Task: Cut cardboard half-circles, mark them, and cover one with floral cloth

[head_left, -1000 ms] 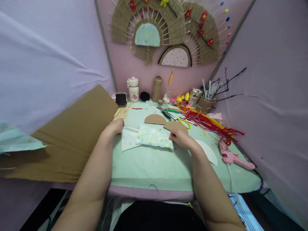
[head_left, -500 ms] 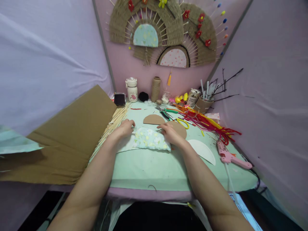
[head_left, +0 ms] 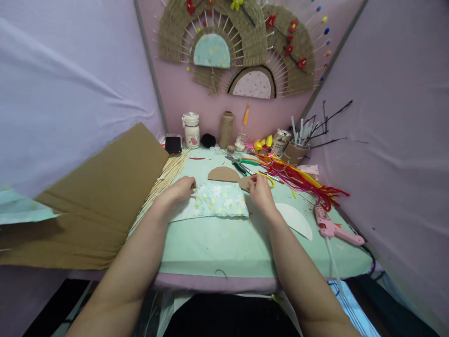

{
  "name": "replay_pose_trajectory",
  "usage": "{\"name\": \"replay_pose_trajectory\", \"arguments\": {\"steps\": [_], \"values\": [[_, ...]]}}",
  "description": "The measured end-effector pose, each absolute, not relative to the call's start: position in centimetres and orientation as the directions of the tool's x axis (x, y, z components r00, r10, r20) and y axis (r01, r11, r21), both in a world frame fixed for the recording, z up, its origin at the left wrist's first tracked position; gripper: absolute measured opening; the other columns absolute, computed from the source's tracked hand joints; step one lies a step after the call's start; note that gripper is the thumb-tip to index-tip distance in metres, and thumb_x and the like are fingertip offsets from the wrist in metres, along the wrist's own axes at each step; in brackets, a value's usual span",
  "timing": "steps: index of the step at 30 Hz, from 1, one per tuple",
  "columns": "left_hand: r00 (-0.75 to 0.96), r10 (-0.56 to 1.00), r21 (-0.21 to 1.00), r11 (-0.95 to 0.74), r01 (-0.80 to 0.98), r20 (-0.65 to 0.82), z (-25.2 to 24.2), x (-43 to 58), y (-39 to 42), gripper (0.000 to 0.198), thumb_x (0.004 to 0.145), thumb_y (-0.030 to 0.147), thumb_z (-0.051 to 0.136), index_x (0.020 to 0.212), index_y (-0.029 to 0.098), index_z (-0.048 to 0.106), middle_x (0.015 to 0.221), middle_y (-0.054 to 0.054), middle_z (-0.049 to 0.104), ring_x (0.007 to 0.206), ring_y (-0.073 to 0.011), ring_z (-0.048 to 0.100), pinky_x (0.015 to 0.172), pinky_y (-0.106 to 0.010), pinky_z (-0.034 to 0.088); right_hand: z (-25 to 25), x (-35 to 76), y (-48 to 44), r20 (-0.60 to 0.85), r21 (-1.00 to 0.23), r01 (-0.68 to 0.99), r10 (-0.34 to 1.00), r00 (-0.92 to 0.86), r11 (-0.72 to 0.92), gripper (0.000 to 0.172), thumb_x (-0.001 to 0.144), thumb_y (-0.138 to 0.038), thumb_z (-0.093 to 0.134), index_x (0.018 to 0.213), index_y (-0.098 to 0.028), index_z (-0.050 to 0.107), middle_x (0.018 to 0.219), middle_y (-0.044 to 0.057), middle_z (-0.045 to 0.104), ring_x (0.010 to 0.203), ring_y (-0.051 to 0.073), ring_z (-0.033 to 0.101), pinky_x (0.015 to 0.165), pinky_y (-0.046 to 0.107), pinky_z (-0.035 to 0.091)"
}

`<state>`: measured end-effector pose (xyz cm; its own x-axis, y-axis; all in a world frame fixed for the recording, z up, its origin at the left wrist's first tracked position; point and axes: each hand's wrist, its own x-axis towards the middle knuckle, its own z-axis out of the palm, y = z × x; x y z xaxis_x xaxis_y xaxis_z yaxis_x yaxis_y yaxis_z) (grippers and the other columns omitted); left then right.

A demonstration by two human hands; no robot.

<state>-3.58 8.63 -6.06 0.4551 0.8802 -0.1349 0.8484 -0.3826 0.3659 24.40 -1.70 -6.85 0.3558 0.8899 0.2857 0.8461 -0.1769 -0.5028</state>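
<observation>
Two brown cardboard half-rounds [head_left: 223,174] lie past the middle of the surface [head_left: 217,252], towards its far edge, already shaped to a curve but bare. Nearer the person, about midway between the left and right edges, the floral cloth [head_left: 220,200] lies flat: printed part to the right, a paler part running out at its left end. Whether that is a fold or a second layer, I cannot tell.

The left hand [head_left: 183,187] is at the cloth's upper left, fingers curled; a grip on the fabric cannot be made out. The right hand [head_left: 261,189] is just beyond the cloth's right end, fingers drawn narrow over the partly hidden half-round — whether they pinch it, I cannot tell.

As far as I can judge, the card is cut and the cloth is merely laid out: it is loose, roughly four-sided, and not joined to either piece. Measured against the woven fans [head_left: 168,40] on the wall, where a half-round wears similar cloth, this looks like an early stage — shaped parts, no covering and no weaving on them.

A white half-round [head_left: 296,220] lies apart towards the right edge, and the pink glue gun [head_left: 331,227] beside that edge appears out of use. Thin sticks [head_left: 171,167] wait unassembled along the left edge.
</observation>
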Motion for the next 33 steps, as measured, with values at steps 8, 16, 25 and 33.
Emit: {"name": "replay_pose_trajectory", "arguments": {"steps": [8, 16, 25, 33], "values": [[0.444, 0.890, 0.290, -0.400, 0.869, -0.102, -5.7, -2.6, 7.9, 0.009, 0.074, 0.019, 0.054, 0.079, 0.020, 0.062, 0.095, -0.008, 0.062, 0.091, -0.0232, 0.057, 0.079, -0.031, 0.043, -6.7, 22.9, -1.5, 0.281, -0.486, 0.864, 0.960, 0.009, 0.135, 0.018, 0.088, -0.016, 0.051, 0.101, -0.019, 0.062, 0.108, 0.009, 0.061, 0.109, 0.023, 0.050, 0.096, 0.034, 0.038], [0.296, 0.948, 0.260, -0.317, 0.912, 0.117, -4.9, -2.1, 7.5, 0.023, 0.086, 0.020, 0.047, 0.108, 0.020, 0.055, 0.118, -0.015, 0.056, 0.117, -0.0316, 0.047, 0.096, -0.045, 0.034, -5.5, 21.1, -5.6, 0.254, -0.377, 0.873, 0.941, -0.222, 0.308, 0.036, 0.085, -0.033, 0.062, 0.118, -0.020, 0.057, 0.120, 0.011, 0.057, 0.112, 0.027, 0.050, 0.096, 0.039, 0.040], [0.391, 0.918, 0.271, -0.394, 0.878, 0.070, -4.6, -4.0, 0.5, 0.023, 0.082, 0.032, 0.059, 0.100, 0.019, 0.054, 0.109, -0.011, 0.056, 0.106, -0.0294, 0.052, 0.088, -0.038, 0.041, -7.1, 21.5, -8.4, 0.306, -0.380, 0.905, 0.950, -0.071, 0.190, 0.040, 0.077, -0.014, 0.052, 0.117, -0.016, 0.055, 0.123, 0.014, 0.057, 0.110, 0.026, 0.054, 0.092, 0.035, 0.043], [0.489, 0.862, 0.359, -0.501, 0.787, 0.131, -6.7, -6.4, -1.1, 0.010, 0.087, 0.027, 0.049, 0.086, 0.019, 0.056, 0.101, -0.009, 0.059, 0.097, -0.0267, 0.052, 0.084, -0.038, 0.042, -6.0, 21.8, -7.2, 0.349, -0.687, 0.725, 0.897, 0.271, 0.048, 0.014, 0.086, -0.026, 0.048, 0.082, -0.019, 0.060, 0.076, 0.003, 0.066, 0.069, 0.017, 0.060, 0.066, 0.028, 0.043]]}}
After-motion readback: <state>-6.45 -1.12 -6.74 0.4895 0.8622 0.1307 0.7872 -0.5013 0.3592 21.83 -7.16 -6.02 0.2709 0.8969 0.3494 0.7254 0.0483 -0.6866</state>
